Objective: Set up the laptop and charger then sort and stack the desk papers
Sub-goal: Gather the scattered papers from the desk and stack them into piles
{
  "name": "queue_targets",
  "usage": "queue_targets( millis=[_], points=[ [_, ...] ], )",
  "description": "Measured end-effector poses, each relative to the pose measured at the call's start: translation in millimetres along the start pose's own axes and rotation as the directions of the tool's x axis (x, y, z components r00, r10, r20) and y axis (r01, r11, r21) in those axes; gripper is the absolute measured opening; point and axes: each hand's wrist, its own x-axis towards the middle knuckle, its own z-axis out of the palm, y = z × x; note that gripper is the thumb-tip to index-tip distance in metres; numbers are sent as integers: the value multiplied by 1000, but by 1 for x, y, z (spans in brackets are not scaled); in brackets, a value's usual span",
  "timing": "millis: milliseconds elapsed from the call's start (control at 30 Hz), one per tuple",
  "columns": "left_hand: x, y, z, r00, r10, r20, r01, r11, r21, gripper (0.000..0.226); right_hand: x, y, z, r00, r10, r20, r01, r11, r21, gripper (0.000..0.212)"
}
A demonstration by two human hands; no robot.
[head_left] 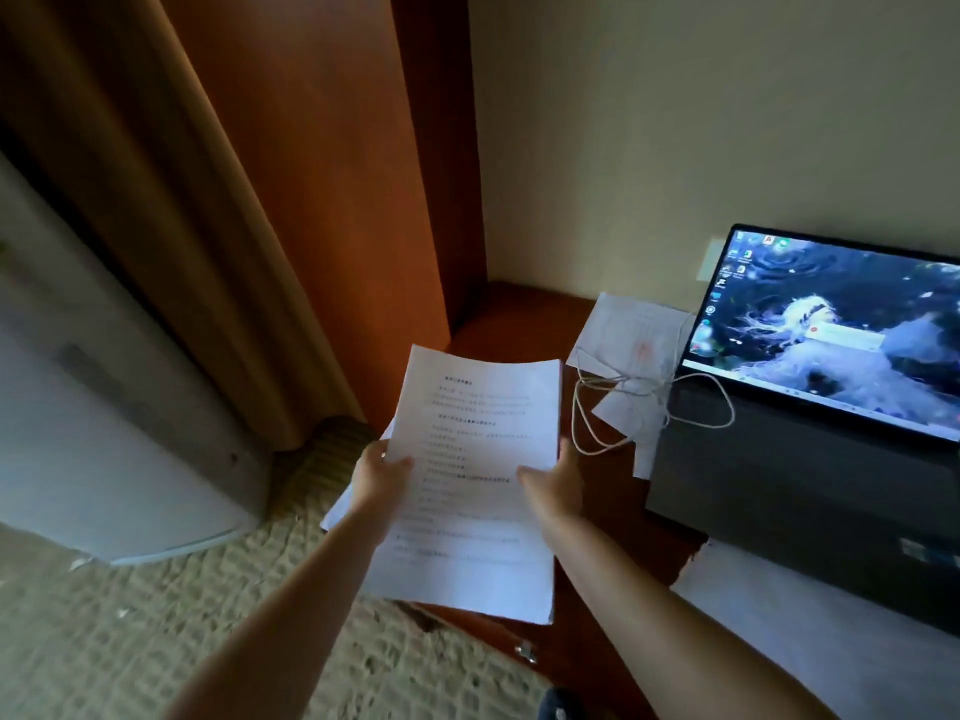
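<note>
A stack of printed white papers [470, 459] is held above the desk's left edge. My left hand [378, 472] grips its left edge with the thumb on top. My right hand [558, 483] holds the right edge, thumb lying across the page. An open laptop [810, 407] with a lit screen stands on the brown desk [511, 324] at the right. A white charger cable [649, 402] loops beside the laptop's left corner and onto its keyboard. More loose sheets [631, 335] lie under the cable, behind the laptop's left side.
Another white sheet [810, 626] lies at the desk's front right, partly under the laptop. A wooden panel [311, 200] and a wall close off the desk's left and back. A white appliance [104, 433] stands on the patterned carpet [156, 615] at left.
</note>
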Motion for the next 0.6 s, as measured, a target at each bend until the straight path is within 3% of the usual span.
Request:
queue_targets(
  millis=[133,433,600],
  points=[
    [30,-18,-13,999,-39,13,37,993,114,31,-3,9,34,997,69,-18,-69,998,2,49],
    [92,-21,-26,984,107,144,-121,988,91,33,13,-4,74,985,91,-145,-88,996,24,46],
    [123,-32,-17,956,161,245,-195,974,120,35,27,11,91,966,119,-227,-139,988,-73,40]
  ],
)
